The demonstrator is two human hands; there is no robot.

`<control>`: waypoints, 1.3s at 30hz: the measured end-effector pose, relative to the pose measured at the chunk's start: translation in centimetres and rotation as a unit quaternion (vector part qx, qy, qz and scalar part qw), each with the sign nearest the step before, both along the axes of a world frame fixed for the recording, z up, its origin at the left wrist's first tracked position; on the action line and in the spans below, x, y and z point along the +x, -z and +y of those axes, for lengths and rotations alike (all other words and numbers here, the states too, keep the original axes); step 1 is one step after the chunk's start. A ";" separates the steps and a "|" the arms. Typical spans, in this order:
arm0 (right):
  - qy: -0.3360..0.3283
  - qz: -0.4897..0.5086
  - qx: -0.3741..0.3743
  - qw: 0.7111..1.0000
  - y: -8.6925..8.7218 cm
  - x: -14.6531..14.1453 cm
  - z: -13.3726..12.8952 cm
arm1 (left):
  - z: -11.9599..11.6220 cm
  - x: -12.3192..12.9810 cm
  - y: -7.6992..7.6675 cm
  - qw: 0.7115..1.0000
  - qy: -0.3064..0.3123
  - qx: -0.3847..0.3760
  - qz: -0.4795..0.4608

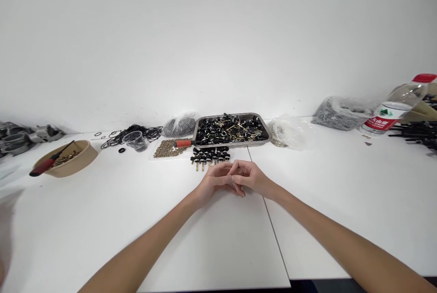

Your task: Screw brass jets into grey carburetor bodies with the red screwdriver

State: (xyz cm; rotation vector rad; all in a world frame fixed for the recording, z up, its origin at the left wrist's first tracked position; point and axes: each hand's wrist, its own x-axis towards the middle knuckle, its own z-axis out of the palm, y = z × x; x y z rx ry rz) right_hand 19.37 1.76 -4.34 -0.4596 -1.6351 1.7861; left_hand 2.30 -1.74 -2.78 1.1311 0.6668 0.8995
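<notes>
My left hand (213,182) and my right hand (251,178) meet over the white table, fingertips touching. Both thumbs and forefingers are pressed together at one spot; whatever they may hold there is too small or hidden to name. Just beyond them stand several black fittings with brass stems (210,154) in rows. Behind these lies a metal tray (235,146) heaped with black and brass parts. A red-handled screwdriver (183,143) rests across small brass pieces (168,148) left of the tray.
At left are a tan bowl (87,157) with another red-handled tool (44,165), black rings (131,134) and a clear cup (135,141). Plastic bags (288,131) lie right of the tray. A bottle (392,111) leans at far right. A seam (273,229) crosses the table (341,206).
</notes>
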 end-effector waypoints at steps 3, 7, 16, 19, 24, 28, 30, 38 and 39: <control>-0.002 0.009 -0.006 1.000 0.1 -0.1 0.0 | 0.0 0.0 0.0 1.000 -0.002 0.002 0.000; 0.001 0.009 -0.009 1.000 0.2 -0.2 0.1 | 0.0 -0.1 0.1 1.000 -0.003 -0.004 0.003; 0.002 0.000 -0.007 1.000 0.3 -0.2 0.1 | -0.1 -0.1 -0.1 1.000 -0.005 0.000 0.014; 0.001 0.000 -0.005 1.000 0.3 -0.2 0.0 | -0.1 -0.1 -0.1 1.000 -0.002 0.002 0.010; -0.001 0.008 -0.009 1.000 0.3 -0.1 0.0 | -0.1 0.0 -0.2 1.000 -0.003 0.008 0.013; -0.003 -0.001 -0.011 1.000 0.3 -0.1 0.0 | 0.0 0.1 -0.1 1.000 -0.001 0.010 0.012; -0.005 -0.006 -0.007 1.000 0.3 -0.1 0.0 | 0.0 0.1 -0.1 1.000 -0.001 0.009 0.007; 0.000 -0.011 -0.012 1.000 0.4 -0.1 0.0 | -0.1 -0.1 0.0 1.000 -0.003 0.004 0.016; -0.001 -0.010 -0.010 1.000 0.5 -0.1 0.1 | -0.1 -0.1 0.0 1.000 -0.003 0.005 0.015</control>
